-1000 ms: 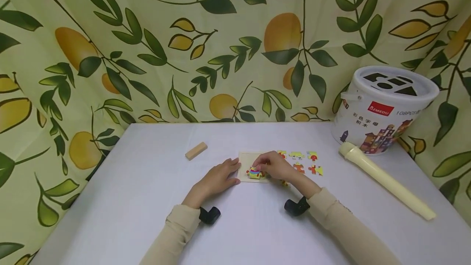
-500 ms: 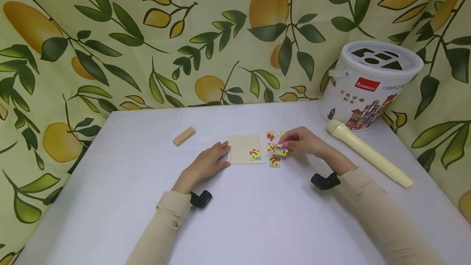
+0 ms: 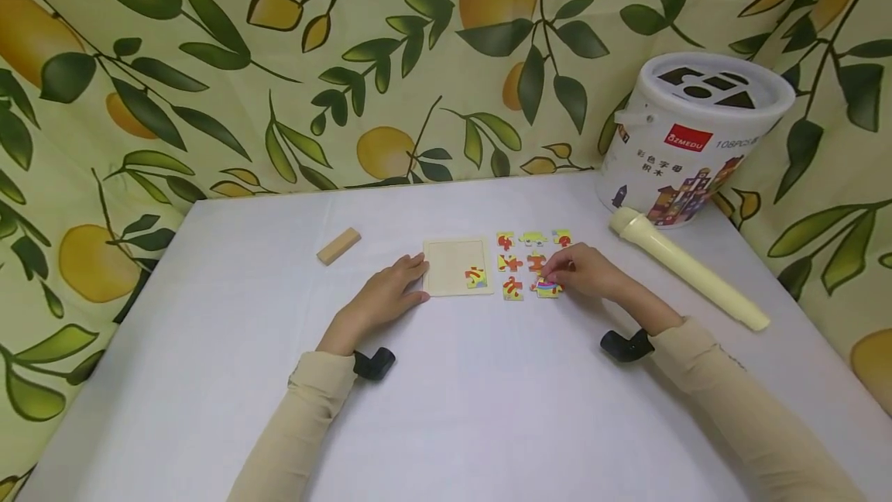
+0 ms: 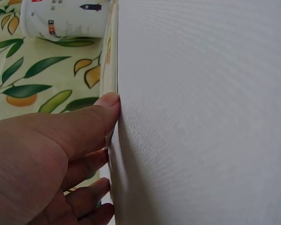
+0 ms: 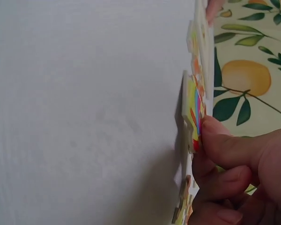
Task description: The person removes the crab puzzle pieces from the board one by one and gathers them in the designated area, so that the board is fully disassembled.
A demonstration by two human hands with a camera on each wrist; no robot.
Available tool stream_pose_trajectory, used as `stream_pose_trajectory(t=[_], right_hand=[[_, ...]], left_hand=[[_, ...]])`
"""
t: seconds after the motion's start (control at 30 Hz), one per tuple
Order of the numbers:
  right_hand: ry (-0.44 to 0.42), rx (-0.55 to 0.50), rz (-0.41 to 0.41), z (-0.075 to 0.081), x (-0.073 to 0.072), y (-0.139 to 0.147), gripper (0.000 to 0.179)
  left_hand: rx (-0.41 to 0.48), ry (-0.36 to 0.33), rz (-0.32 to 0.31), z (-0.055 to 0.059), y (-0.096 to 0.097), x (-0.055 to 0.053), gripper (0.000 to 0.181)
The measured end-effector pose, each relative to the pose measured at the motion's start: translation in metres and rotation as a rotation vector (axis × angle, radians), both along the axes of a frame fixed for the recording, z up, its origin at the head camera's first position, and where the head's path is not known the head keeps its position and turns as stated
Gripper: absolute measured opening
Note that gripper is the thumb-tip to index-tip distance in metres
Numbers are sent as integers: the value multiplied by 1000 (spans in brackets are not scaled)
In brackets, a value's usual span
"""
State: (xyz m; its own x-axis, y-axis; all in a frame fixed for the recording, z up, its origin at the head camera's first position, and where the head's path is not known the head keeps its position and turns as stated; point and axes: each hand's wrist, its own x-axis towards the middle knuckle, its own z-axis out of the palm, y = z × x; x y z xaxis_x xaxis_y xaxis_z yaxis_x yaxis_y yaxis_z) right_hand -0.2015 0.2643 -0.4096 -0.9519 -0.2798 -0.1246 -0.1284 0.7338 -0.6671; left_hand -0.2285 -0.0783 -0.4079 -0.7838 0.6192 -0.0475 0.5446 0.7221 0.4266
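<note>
My right hand (image 3: 584,273) pinches a jigsaw puzzle piece (image 3: 548,290) with a rainbow-striped print between thumb and fingers. In the right wrist view that piece (image 5: 191,103) is tilted close over the white tabletop, and it overlaps other pieces in the head view. Several loose yellow and red puzzle pieces (image 3: 512,290) lie in rows right of a square wooden puzzle tray (image 3: 446,266). One piece (image 3: 476,278) sits in the tray's lower right corner. My left hand (image 3: 382,297) touches the tray's left edge, thumb and fingers extended along it.
Left of the tray at the back lies a small wooden block (image 3: 338,246). A white bucket (image 3: 686,153) with a shape-cut lid stands at the back right, and a cream-coloured microphone-shaped stick (image 3: 690,269) lies before it. A patterned curtain (image 3: 390,60) hangs behind the table.
My right hand has moved the striped piece out from over the tray to the right, among the loose pieces. My left hand stays at the tray's edge. The head view has shifted.
</note>
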Motion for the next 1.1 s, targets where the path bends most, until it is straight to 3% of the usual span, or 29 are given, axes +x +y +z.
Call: stream_pose_trajectory(t=[0.1,0.33,0.6,0.9,1.1], right_hand=[[45,38,-6,0,1,-3,10],[39,86,-30,3,4,-9,11],[76,58,-56,11,1,-22,8],[46,-9,108,17,-27,-82,18],[-11,53,106,9,-34,-105,20]], left_hand=[[-1,-6,3,0,2,-1,54],[-2,-13,9,-1,0,0,55],[-8,-19,8,-2,-1,-2,55],[-22,-41,22,0,-2,-4,55],[-35,-34,22,1,0,-3,56]])
